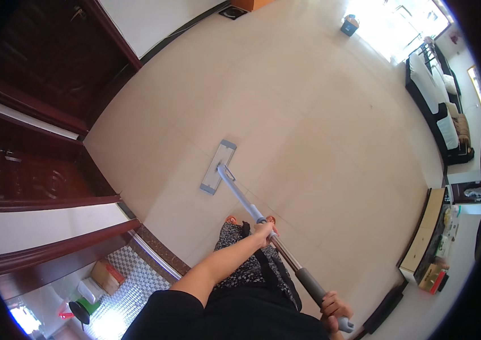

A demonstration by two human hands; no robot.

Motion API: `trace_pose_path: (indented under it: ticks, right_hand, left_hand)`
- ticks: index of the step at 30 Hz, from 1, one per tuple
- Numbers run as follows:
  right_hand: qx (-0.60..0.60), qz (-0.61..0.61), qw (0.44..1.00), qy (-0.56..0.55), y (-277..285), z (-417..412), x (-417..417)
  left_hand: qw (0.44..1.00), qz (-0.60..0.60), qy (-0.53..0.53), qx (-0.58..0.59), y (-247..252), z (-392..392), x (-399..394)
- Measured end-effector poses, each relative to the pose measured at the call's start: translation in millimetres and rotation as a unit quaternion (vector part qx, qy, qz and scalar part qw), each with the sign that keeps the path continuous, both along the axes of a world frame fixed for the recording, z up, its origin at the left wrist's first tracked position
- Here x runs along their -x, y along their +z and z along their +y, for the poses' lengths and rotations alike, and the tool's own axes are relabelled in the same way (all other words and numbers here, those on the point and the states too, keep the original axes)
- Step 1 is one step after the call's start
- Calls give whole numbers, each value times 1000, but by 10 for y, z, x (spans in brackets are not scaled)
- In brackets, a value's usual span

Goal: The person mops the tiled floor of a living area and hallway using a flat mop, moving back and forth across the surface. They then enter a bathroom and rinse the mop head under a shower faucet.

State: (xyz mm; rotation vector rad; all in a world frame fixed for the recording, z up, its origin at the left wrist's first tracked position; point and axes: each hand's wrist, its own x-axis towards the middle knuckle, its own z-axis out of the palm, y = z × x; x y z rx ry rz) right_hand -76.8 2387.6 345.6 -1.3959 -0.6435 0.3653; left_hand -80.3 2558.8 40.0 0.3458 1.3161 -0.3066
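Observation:
A flat mop's pole (284, 251) slants across in front of me. My left hand (265, 233) grips it about midway, near the joint between its pale lilac lower part and its metal tube. Close to the upper end, my right hand (335, 309) is wrapped around the grey grip (309, 284), with the rounded pole end sticking out past it. The rectangular mop head (218, 167), pale with grey ends, lies flat on the beige tiled floor (291, 127), ahead and slightly left of my feet. Any pad under the head is hidden.
Dark red wooden doors (32, 170) line the left, beside a doorway to a room with a checkered floor (138, 267). A bucket (350, 25) stands at the far end. On the right are a sofa (429, 93) and a low cabinet (423, 229) with items on top.

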Motion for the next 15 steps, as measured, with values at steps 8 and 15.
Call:
trace_pose_path:
  ticks: [8, 15]
  right_hand:
    - [-105, 18, 993, 59, -816, 581, -12]
    - [-12, -24, 995, 93, -633, 769, -201]
  left_hand:
    - [992, 10, -34, -125, -601, 1197, -37]
    - [984, 62, -50, -157, -480, 1403, -242]
